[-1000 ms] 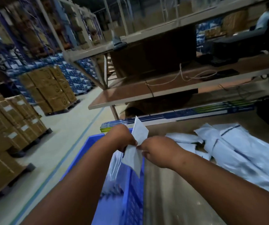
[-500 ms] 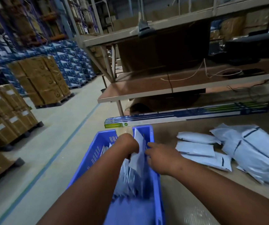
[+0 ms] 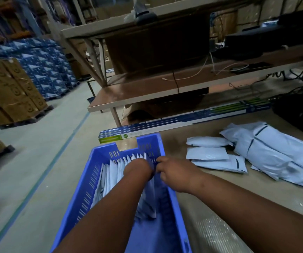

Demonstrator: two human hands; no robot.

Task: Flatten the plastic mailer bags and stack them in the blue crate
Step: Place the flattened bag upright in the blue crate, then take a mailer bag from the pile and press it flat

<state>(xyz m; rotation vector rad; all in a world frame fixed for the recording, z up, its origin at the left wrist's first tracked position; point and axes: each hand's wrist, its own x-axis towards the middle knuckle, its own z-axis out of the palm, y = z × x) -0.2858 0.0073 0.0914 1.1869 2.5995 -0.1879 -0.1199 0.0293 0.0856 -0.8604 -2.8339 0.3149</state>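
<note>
A: Hands?
B: Both inside the blue crate (image 3: 84,189), knuckles up, fingers curled downward. Left hand (image 3: 137,169) buried among upright mailer bags (image 3: 114,172), fingertips hidden; hard to tell what is gripped. Right hand (image 3: 174,175) just beside it at 3 o'clock, over the crate's right wall, fingers bent toward a pale bag edge between the two hands; pinch itself blurred, so no telling how tight.

A: Bags in the crate?
B: Standing on edge in a row, pressed toward the far wall at 12 o'clock, white corners poking up just past the left knuckles.

A: And outside?
B: More mailer bags loose on the brown table (image 3: 220,201), at 2 to 3 o'clock from the right hand: small flat bags (image 3: 208,154) nearest, a large crumpled heap (image 3: 275,152) farther right. Long printed box (image 3: 183,123) along the table's far edge, at 12 to 1 o'clock. Stacked cartons (image 3: 10,92) on pallets across the aisle at 10 o'clock.
</note>
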